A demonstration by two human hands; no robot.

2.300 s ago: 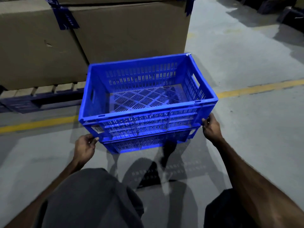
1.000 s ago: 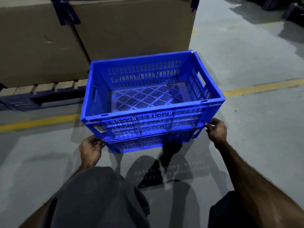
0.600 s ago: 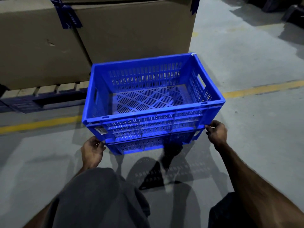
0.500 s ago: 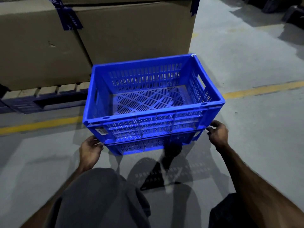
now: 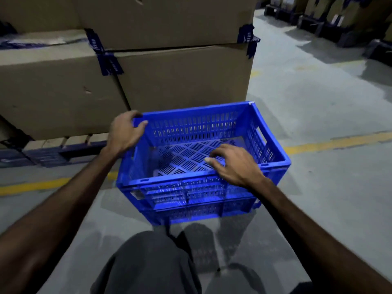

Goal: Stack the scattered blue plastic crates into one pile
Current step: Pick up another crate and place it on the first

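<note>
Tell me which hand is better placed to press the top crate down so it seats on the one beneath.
Right. The right hand lies over the top crate near rim, about midway along, so a push there looks balanced. The left hand is up at the far left corner, curled at the rim; pressing there would likely tip it.

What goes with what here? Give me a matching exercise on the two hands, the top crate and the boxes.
1 left hand
2 right hand
3 top crate
4 cardboard boxes

A nested in another blue crate
B at the crate's far left corner
C stacked behind the crates
D over the near rim

Pairs: 1-B, 2-D, 3-A, 4-C
</note>
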